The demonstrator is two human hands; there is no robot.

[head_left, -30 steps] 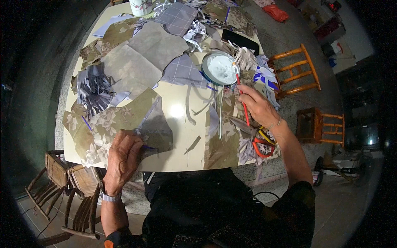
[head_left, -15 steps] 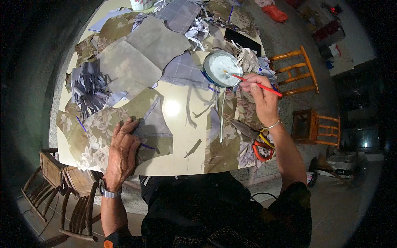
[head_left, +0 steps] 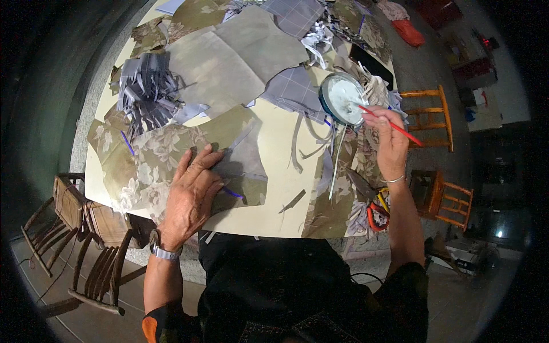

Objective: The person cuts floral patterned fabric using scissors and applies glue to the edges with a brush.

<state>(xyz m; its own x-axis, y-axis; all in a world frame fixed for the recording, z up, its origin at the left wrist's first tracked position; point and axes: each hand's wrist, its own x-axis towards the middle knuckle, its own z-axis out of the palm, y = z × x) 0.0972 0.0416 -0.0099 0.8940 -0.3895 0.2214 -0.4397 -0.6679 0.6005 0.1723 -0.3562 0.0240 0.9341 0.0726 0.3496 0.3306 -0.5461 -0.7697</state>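
Note:
My right hand (head_left: 390,137) pinches a thin red-handled brush (head_left: 407,132) over a round dish (head_left: 323,103) of white paste (head_left: 345,98). The brush's tip is in or just over the paste; I cannot tell which. My left hand (head_left: 193,186) lies with fingers stretched and slightly apart on a floral, olive-green cut piece of wallpaper-like sheet (head_left: 171,146). A greyish strip (head_left: 243,147) runs along that piece's right part, and a blue mark (head_left: 233,192) shows beside my fingers.
Large plain sheets (head_left: 229,63), a bundle of grey shredded strips (head_left: 146,86) and a gridded sheet (head_left: 294,88) cover much of the table (head_left: 280,137). Scissors with red and yellow handles (head_left: 377,214) lie at the right near edge. A black phone (head_left: 372,66) rests beyond the dish. Wooden chairs (head_left: 426,117) stand around.
The view has shifted, so the table and dish appear farther right. My right hand still holds the brush at the dish, and my left hand stays flat on the floral piece.

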